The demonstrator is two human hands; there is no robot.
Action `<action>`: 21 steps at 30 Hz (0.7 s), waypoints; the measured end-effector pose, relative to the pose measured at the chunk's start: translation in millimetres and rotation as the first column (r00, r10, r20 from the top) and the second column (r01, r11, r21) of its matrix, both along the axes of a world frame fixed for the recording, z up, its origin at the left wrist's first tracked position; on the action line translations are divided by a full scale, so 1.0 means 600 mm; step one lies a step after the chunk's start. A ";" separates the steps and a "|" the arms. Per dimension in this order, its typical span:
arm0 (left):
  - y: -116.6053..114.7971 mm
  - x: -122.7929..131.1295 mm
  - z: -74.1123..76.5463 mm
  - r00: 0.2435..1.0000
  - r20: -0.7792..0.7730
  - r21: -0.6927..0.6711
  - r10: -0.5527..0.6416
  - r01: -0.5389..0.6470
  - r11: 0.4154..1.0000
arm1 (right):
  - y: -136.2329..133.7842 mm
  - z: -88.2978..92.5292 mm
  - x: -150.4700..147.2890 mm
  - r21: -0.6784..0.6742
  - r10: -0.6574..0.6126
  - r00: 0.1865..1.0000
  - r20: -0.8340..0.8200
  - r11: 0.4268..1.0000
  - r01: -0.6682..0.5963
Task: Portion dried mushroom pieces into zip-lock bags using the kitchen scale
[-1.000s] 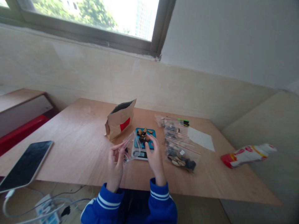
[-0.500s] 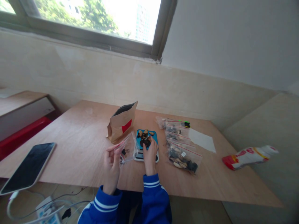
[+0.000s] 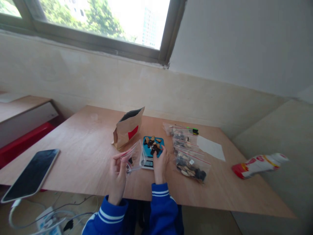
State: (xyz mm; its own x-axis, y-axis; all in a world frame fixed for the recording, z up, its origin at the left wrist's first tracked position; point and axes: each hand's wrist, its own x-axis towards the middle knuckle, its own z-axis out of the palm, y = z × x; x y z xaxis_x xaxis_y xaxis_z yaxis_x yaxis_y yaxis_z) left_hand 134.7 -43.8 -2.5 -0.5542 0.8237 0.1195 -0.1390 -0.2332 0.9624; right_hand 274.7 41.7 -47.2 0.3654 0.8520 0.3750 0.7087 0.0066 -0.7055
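By the scale [image 3: 148, 164], right fingers [image 3: 156, 159] spread; left fingers [image 3: 123, 162] pinch a bag [image 3: 137, 156] holding pieces [image 3: 130, 160].

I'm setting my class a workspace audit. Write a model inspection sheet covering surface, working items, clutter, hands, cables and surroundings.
Surface: light-brown table.
Working items: scale bearing dark and tan pieces; clear bag with something dark inside; brown pouch, open at the top; filled bags to the scale's right.
Clutter: phone jutting past the front edge; bottle far right; white sheet beside the filled bags.
Hands: left hand pinches the clear bag; right hand is at the pieces, grip unclear.
Cables: white cable plugged into the phone; others tangled below the table's edge.
Surroundings: window above a pale wall.
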 end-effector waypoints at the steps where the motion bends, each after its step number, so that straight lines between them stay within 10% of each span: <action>1: 0.000 0.000 -0.001 1.000 0.005 0.004 -0.002 0.002 1.000 | 0.002 -0.002 -0.001 -0.010 0.004 1.000 0.018 1.000 -0.004; 21: 0.001 0.004 -0.010 0.999 -0.004 -0.018 -0.035 0.034 0.999 | -0.007 0.035 0.022 0.007 0.024 0.990 -0.137 1.000 -0.023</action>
State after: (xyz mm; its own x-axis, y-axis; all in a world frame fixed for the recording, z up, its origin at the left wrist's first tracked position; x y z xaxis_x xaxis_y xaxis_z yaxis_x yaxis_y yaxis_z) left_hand 137.0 -43.2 -8.4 -0.5249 0.8444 0.1070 -0.1421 -0.2109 0.9671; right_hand 288.0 37.7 -26.4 0.3934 0.8591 0.3273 0.6050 0.0261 -0.7958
